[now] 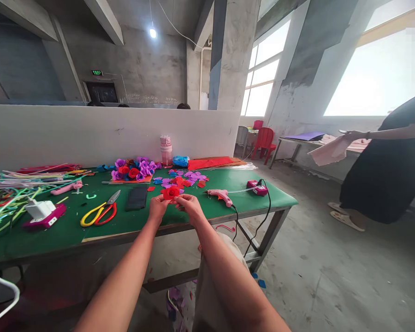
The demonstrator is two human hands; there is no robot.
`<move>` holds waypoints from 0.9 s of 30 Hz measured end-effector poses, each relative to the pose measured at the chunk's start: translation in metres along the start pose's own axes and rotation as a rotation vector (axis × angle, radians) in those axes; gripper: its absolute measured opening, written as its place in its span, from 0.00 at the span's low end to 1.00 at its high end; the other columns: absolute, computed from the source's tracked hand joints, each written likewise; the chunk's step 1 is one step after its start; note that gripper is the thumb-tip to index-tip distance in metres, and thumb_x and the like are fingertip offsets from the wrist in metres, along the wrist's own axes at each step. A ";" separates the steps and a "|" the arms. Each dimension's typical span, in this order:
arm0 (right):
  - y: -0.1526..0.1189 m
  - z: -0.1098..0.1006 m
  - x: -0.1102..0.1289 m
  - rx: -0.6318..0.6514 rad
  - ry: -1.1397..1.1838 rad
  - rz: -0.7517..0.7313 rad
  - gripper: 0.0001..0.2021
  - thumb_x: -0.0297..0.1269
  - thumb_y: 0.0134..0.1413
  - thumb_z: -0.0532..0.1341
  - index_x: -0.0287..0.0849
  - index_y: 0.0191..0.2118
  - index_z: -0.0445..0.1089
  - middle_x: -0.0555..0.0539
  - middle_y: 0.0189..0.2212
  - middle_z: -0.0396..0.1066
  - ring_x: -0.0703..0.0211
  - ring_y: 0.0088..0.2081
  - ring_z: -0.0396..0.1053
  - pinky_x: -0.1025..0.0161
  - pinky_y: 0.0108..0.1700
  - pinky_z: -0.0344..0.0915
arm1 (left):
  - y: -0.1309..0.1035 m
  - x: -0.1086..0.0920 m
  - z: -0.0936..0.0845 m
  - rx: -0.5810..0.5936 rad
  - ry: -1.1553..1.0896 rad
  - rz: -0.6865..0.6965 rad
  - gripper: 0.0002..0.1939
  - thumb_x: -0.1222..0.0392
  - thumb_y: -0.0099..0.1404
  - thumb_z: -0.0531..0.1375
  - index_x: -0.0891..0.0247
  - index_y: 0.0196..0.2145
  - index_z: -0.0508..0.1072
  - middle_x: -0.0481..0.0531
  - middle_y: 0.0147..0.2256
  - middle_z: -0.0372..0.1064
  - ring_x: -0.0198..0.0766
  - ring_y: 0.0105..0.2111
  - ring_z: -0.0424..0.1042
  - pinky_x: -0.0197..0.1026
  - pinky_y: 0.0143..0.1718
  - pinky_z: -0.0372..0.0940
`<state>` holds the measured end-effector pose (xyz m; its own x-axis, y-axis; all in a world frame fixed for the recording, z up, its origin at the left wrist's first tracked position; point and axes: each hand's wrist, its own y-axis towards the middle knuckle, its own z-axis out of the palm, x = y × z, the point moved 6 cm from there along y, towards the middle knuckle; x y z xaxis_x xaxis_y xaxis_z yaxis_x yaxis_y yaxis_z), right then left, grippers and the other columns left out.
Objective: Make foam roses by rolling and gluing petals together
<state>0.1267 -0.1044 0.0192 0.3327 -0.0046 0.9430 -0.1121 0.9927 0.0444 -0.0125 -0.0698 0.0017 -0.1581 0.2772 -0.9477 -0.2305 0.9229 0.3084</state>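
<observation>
Both hands meet over the front edge of the green table [190, 219], holding a red paper flower [171, 192] between them. My left hand [158, 205] pinches its left side, and my right hand [189, 205] grips the right side. Just behind lie loose purple, red and blue petals [193, 177]. To the right rests a pink glue gun [221, 197], its nozzle pointing left. A dark flat box [136, 197] and scissors with red and yellow handles [102, 214] are on the left. Finished flowers [134, 169] form a pile farther back.
Colored stems [7, 198] and a power strip with a white plug [44, 216] occupy the table's left. Another power strip [257, 187] and a hanging cable are right. A pink bottle [166, 150] stands behind. A person [387, 161] holds pink cloth at far right.
</observation>
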 end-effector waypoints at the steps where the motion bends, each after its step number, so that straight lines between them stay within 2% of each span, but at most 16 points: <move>1: 0.000 0.000 0.000 -0.005 0.006 -0.003 0.11 0.41 0.34 0.67 0.38 0.22 0.71 0.49 0.22 0.71 0.69 0.22 0.61 0.70 0.24 0.56 | 0.000 0.000 0.000 -0.004 0.002 0.003 0.07 0.61 0.46 0.61 0.64 0.23 0.78 0.50 0.20 0.75 0.40 0.25 0.72 0.38 0.30 0.64; 7: 0.000 -0.006 0.002 -0.047 0.068 -0.027 0.12 0.42 0.33 0.68 0.40 0.23 0.70 0.52 0.21 0.69 0.69 0.22 0.61 0.70 0.25 0.57 | 0.005 0.007 0.000 -0.008 0.000 0.000 0.07 0.61 0.44 0.63 0.64 0.23 0.78 0.50 0.21 0.75 0.40 0.25 0.72 0.39 0.30 0.65; 13: 0.003 -0.005 -0.002 -0.018 0.225 -0.025 0.12 0.38 0.29 0.70 0.40 0.22 0.68 0.54 0.17 0.66 0.69 0.21 0.62 0.70 0.27 0.61 | 0.006 0.010 0.001 0.011 -0.018 0.000 0.07 0.62 0.44 0.62 0.64 0.24 0.78 0.50 0.22 0.75 0.40 0.26 0.73 0.40 0.32 0.66; 22: 0.003 -0.001 -0.005 0.002 0.259 0.006 0.12 0.35 0.29 0.69 0.41 0.20 0.64 0.53 0.16 0.66 0.68 0.21 0.64 0.69 0.27 0.62 | 0.004 0.008 0.000 0.001 -0.008 0.000 0.06 0.65 0.42 0.62 0.63 0.21 0.78 0.48 0.19 0.74 0.39 0.25 0.72 0.39 0.31 0.65; 27: 0.003 -0.004 -0.002 0.004 0.276 0.003 0.11 0.35 0.30 0.69 0.40 0.22 0.66 0.54 0.16 0.66 0.70 0.20 0.63 0.70 0.27 0.62 | 0.003 0.005 0.001 0.006 -0.026 -0.016 0.06 0.64 0.43 0.62 0.64 0.22 0.78 0.49 0.21 0.75 0.39 0.25 0.72 0.40 0.32 0.66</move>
<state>0.1289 -0.1009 0.0159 0.5749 0.0321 0.8176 -0.1174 0.9921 0.0436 -0.0133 -0.0660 -0.0020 -0.1299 0.2692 -0.9543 -0.2274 0.9287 0.2930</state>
